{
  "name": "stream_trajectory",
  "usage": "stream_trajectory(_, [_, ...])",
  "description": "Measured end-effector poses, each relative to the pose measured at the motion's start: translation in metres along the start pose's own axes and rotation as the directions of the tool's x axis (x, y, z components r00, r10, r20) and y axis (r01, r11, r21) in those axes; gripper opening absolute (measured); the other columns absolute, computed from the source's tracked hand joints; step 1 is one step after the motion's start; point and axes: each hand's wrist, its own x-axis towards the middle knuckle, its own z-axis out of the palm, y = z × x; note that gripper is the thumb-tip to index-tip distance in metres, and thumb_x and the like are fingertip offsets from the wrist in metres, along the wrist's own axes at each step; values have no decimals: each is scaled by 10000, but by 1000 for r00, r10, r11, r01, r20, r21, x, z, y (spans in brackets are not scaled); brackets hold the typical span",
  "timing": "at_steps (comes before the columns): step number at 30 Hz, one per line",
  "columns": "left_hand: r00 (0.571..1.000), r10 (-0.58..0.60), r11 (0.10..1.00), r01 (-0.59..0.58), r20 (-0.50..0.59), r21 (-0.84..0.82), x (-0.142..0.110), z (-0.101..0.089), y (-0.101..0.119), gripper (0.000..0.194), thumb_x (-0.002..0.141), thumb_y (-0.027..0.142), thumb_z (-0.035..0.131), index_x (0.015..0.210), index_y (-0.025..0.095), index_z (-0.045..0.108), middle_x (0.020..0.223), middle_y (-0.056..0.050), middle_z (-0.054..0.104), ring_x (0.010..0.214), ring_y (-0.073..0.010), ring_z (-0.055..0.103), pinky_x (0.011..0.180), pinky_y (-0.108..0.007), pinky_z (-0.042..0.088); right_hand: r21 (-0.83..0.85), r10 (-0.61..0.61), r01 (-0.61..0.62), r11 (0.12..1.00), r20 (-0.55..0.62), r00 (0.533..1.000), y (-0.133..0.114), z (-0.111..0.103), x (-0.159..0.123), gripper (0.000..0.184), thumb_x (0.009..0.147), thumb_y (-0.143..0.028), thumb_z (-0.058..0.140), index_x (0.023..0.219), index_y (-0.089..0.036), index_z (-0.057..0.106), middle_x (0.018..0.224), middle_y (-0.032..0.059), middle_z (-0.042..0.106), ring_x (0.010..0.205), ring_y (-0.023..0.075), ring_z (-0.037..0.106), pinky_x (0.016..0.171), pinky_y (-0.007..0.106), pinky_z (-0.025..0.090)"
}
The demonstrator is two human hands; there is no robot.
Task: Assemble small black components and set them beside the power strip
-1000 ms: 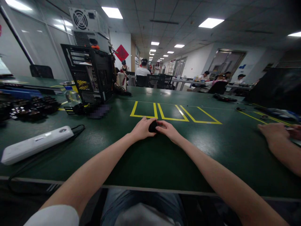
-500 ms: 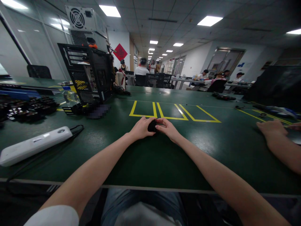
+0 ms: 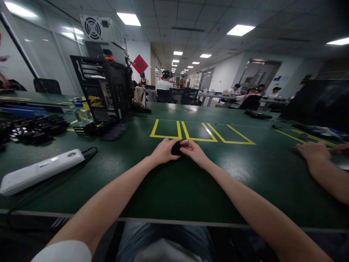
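A small black object [image 3: 176, 148], its kind not clear, is between my two hands just above or on the green table [image 3: 180, 189]. My left hand [image 3: 164, 150] wraps round its left side, thumb low and fingers over the top. From the right, my right hand [image 3: 194, 151] touches its edge with closed fingertips. Much of the object is covered by my fingers. Just beyond my hands, yellow tape outlines [image 3: 165, 137] mark the tabletop.
Left of me lies a white power strip [image 3: 43, 169] with a black cord. Behind it are dark parts [image 3: 35, 129], a clear bottle [image 3: 83, 115] and an open computer case [image 3: 109, 87]. At the right edge a co-worker's hand [image 3: 313, 151] rests near small black parts.
My hands stay round the black object with only slight finger shifts. The view has tilted slightly. At far left, part of another person has come into sight.
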Motion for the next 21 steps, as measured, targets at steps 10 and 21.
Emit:
stream_trajectory(10, [1000,-14,1000,14,12,2,-1,-3,3,611,634,340,620,1173,185,379,987,-73,549,871,-228,477,717,-340,400,61,53,-55,997,29,998,-2,0,-3,310,614,-256,655,886,-213,512,965,6,556,918,141,541,867,340,414])
stream_trajectory(21, [1000,-16,1000,16,3,-5,-1,-4,5,605,636,329,618,1173,191,377,981,-68,550,862,-224,472,723,-338,390,83,191,-195,977,45,980,-4,-2,0,332,670,-319,601,981,-227,529,1026,32,544,912,154,535,835,370,435])
